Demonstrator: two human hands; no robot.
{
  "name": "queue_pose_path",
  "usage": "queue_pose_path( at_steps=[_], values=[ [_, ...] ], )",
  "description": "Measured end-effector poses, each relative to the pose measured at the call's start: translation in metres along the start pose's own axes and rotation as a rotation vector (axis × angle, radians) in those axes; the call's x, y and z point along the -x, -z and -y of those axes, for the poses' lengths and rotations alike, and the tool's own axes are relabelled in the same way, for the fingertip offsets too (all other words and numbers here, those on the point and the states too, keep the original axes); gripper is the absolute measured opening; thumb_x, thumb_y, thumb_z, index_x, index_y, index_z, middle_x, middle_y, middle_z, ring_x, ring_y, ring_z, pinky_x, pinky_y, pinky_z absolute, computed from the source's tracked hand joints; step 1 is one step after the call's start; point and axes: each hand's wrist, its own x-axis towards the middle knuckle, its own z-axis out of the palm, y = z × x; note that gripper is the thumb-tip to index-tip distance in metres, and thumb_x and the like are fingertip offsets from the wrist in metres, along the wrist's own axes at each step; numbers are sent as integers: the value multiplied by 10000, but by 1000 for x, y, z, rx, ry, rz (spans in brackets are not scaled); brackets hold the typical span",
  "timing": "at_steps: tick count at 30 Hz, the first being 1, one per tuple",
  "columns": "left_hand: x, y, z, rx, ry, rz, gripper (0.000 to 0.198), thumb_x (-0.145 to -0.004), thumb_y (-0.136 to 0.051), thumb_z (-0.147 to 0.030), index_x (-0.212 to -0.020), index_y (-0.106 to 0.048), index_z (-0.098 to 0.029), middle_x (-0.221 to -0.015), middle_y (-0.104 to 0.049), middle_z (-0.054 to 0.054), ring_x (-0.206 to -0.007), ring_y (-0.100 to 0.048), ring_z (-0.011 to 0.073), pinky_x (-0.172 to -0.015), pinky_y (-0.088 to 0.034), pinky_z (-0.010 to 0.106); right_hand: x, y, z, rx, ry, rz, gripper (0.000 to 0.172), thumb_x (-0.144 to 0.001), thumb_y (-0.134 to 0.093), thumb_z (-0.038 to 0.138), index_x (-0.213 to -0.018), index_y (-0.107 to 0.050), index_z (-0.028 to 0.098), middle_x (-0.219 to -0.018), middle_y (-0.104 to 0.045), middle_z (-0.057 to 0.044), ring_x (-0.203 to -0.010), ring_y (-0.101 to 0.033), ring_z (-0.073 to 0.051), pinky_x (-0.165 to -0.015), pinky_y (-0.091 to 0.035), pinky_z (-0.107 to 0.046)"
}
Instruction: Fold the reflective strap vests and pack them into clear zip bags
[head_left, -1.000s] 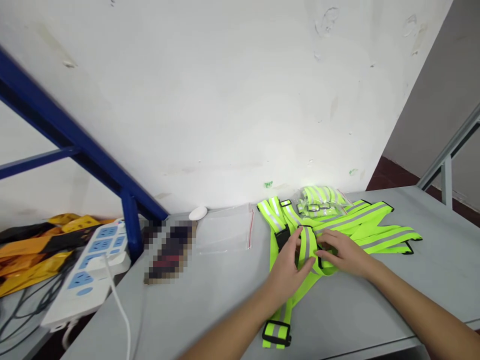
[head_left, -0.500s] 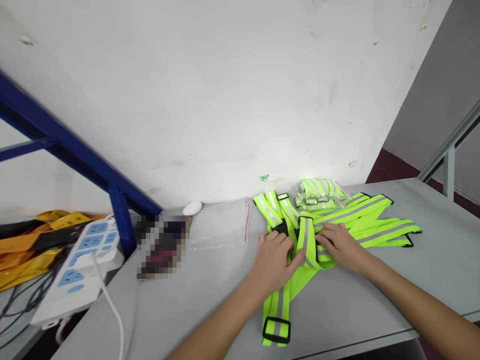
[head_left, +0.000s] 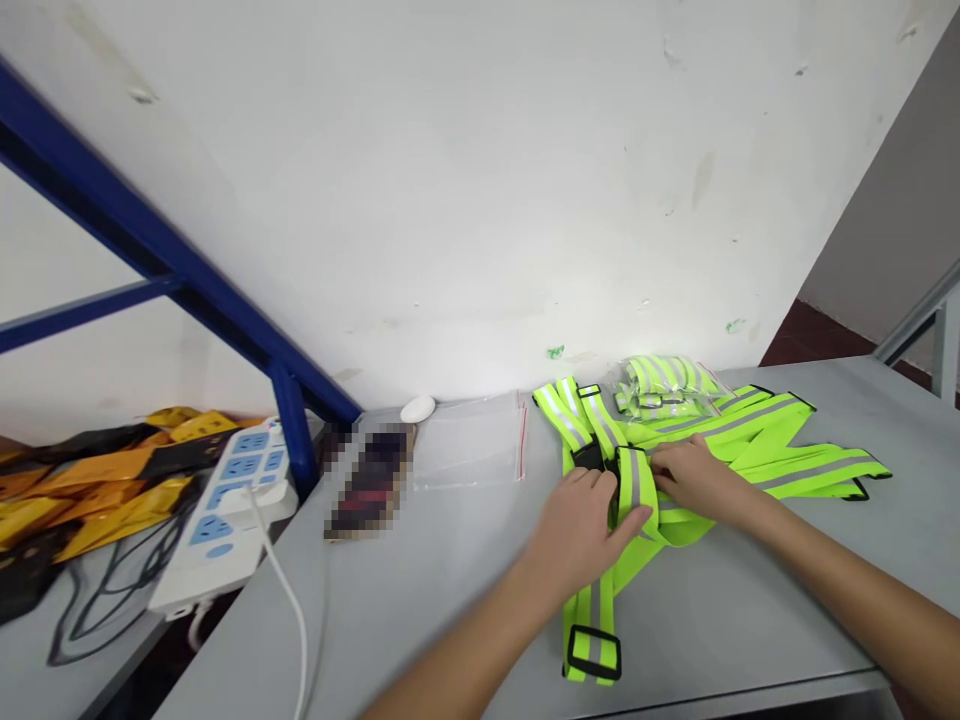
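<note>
Neon yellow-green reflective straps (head_left: 795,470) with grey stripes and black edging lie spread on the grey table. A black slide buckle (head_left: 594,652) sits on the strap end nearest the front edge. My left hand (head_left: 589,525) rests at the left of a folded strap loop, its thumb against the loop and its fingers curled by a black buckle. On the loop's other side, my right hand (head_left: 686,475) pinches the strap with its fingertips partly hidden. Behind the hands are bundled straps in a clear bag (head_left: 664,385).
Flat clear zip bags (head_left: 469,445), a white oval object (head_left: 418,409) and a pixelated item (head_left: 371,485) lie left. Farther left are a white power strip (head_left: 225,510) with cable, a blue metal frame (head_left: 292,410) and orange-black straps (head_left: 112,470). A white wall stands behind.
The view has shifted, so the scene appears farther right and the left side shows more. Both hands stay at the folded loop, with only slight finger movement.
</note>
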Motion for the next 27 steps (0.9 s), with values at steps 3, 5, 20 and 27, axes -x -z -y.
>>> queue_pose_path(
  at_steps=[3,5,20,27],
  values=[
    [-2,-4,0,68,7,-40,363,-900,-460,-520,-741,-509,-198,-753,-546,12,-787,-517,199,-809,-390,378,0,-5,-1,-13,-1,-4,281,-816,-438,152,-546,-372,185,-622,-523,13,-584,-434,-140,-717,-278,-335],
    [-3,-6,1,152,37,-77,312,-873,-529,-492,-770,-541,-198,-821,-555,12,-841,-527,194,-854,-369,385,1,-7,-4,-69,-4,2,299,-830,-436,191,-547,-338,187,-610,-496,23,-572,-409,-131,-716,-283,-331],
    [-4,-14,11,6,-529,-65,340,-902,-533,-459,-710,-620,-193,-750,-584,10,-733,-506,135,-696,-326,312,6,-13,3,-203,3,-90,136,-713,-451,96,-661,-540,185,-703,-634,-1,-667,-511,-173,-748,-276,-333],
    [-4,-7,11,230,-314,-1,244,-900,-515,-378,-806,-691,-237,-823,-643,24,-821,-590,168,-797,-412,331,9,-7,-3,-208,1,-140,291,-926,-385,250,-728,-592,201,-773,-643,-28,-713,-547,-187,-776,-326,-373]
  ],
)
